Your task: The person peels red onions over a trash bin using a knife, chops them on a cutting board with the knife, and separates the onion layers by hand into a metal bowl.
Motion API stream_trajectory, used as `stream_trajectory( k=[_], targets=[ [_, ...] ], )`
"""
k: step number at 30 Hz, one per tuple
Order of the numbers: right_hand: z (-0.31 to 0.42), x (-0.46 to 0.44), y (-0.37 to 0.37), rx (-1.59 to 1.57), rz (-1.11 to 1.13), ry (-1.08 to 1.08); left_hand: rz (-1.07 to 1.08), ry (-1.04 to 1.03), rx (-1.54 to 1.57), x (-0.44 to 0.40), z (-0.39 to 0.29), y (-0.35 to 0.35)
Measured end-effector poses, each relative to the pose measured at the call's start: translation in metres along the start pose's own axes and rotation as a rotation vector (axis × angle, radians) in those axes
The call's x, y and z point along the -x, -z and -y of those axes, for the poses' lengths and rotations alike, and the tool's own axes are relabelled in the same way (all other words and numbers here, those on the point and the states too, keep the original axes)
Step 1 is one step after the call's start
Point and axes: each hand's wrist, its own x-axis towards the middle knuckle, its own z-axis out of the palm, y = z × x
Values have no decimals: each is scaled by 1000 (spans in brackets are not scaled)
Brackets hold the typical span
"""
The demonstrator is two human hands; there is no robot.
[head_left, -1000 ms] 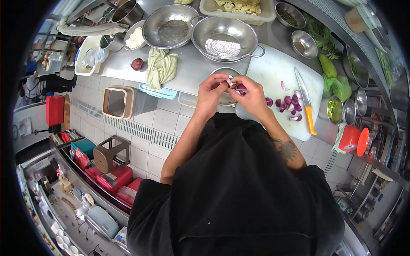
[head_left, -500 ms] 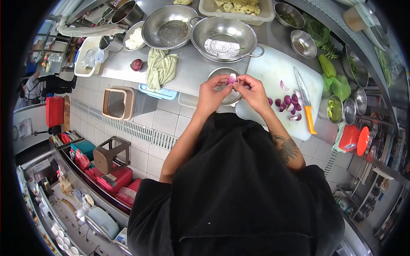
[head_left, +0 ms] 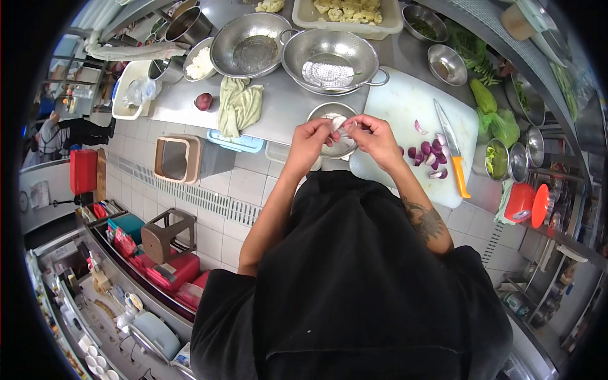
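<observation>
Over a small steel bowl (head_left: 324, 109), my left hand (head_left: 310, 140) pinches a pale pinkish onion piece (head_left: 338, 123). My right hand (head_left: 375, 140) is closed beside it, its fingertips meeting the piece's right side; whatever else they hold is too small to name. To the right, several purple onion pieces (head_left: 427, 151) lie on the white cutting board (head_left: 399, 101). A knife (head_left: 448, 130) with a yellow handle rests on the board beside them. A whole red onion (head_left: 203, 101) sits on the steel counter at the left, next to a green cloth (head_left: 239, 106).
Two large steel bowls (head_left: 248, 45) (head_left: 329, 60) stand behind my hands, near a tray (head_left: 347, 26) of pale florets. Green vegetables (head_left: 483, 97) and small steel bowls line the right side. A bin (head_left: 177, 158) and a stool (head_left: 168, 234) stand on the floor; a person (head_left: 76, 132) is far left.
The onion piece in my left hand has tilted and now shows a paler side. My fingertips have shifted slightly around it, and the view has moved a little.
</observation>
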Motion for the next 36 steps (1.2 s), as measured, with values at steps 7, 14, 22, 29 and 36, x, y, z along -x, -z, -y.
stream_trajectory(
  k=[7,14,22,29,36],
  targets=[
    [3,1,-2,-37,-47,-80,-78,-186,-426,12,-8,-18],
    [4,3,-9,-45,-48,-55,-135,-403,-816,19,-20,-26],
    [2,5,-15,-87,-77,-31,-158,-597,-921,19,-22,-27],
    [-2,4,-14,-19,-91,-16,-186,-424,-870,20,-10,-26],
    [-3,4,-12,37,-85,-106,-132,-296,-947,18,-6,-21]
  ],
)
